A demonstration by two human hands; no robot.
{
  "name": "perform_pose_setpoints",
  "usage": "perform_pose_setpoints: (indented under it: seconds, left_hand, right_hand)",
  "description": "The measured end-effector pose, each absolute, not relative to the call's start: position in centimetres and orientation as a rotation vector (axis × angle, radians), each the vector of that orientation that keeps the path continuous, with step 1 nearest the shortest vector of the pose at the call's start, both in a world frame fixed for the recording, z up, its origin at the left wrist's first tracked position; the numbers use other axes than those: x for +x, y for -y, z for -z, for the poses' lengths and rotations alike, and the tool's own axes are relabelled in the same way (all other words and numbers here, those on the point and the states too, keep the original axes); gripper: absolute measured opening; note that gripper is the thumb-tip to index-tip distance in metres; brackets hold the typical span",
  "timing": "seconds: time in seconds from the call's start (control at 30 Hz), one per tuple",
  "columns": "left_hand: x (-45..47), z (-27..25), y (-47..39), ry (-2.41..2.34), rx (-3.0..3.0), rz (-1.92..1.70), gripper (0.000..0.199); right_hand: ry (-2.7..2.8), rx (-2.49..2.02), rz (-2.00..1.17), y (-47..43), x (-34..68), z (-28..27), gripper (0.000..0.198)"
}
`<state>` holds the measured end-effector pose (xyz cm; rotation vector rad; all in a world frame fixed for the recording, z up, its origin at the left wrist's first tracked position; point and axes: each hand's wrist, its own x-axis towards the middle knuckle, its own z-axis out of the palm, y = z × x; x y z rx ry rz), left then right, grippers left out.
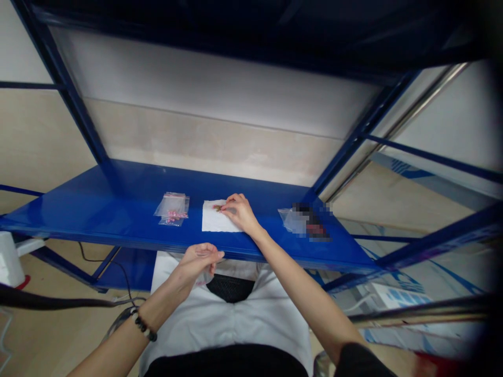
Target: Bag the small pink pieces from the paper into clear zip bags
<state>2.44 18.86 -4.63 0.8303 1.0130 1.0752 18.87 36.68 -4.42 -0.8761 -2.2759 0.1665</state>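
Observation:
My right hand (239,212) is over a white sheet of paper (216,222), thumb and fingertips pinched at a few small gold and pink pieces (217,208). These are too small to name more exactly. My left hand (201,261) is held in front of the shelf edge above my lap, fingers curled round a clear plastic bag (203,277) that hangs below them. Left of the paper lie clear zip bags (173,204) with pink and gold bead-like pieces (175,215) inside.
The blue metal shelf (129,214) carries all of this. On its right lie another clear bag (291,220) and a dark, pixelated item (312,222). Blue uprights (349,144) stand at both sides, with an upper shelf (236,47) overhead. A cable (126,277) hangs at the lower left.

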Motion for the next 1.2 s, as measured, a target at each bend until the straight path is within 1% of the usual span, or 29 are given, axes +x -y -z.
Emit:
perform_pose_setpoints:
  seconds: [0.2,0.37,0.53,0.9,1.07,1.2]
  left_hand:
    - [2.5,4.5,-18.6,-0.887,0.781,-1.075,0.032]
    - [2.6,4.4,-18.6,-0.929,0.893,-1.076,0.031]
    - [2.9,3.3,-18.4,-0.974,1.041,-1.031,0.032]
    - [2.5,3.3,-18.5,-0.973,1.101,-1.009,0.032]
    - [2.2,2.8,-18.2,-0.943,1.090,-1.048,0.033]
    - [2.1,2.7,-18.2,-0.975,1.109,-1.067,0.034]
  right_hand:
    - [2.287,-0.896,-0.160,-36.7,18.8,4.4,0.008]
    - [2.314,-0.916,-0.165,-36.4,18.6,4.2,0.010]
    - [2.344,-0.928,-0.143,-36.0,18.5,4.0,0.007]
    - [2.308,-0.890,-0.133,-35.8,18.5,4.0,0.005]
    - [2.165,-0.851,-0.235,-35.5,18.5,3.1,0.007]
    - [2.019,-0.741,-0.433,-32.5,18.0,0.8,0.009]
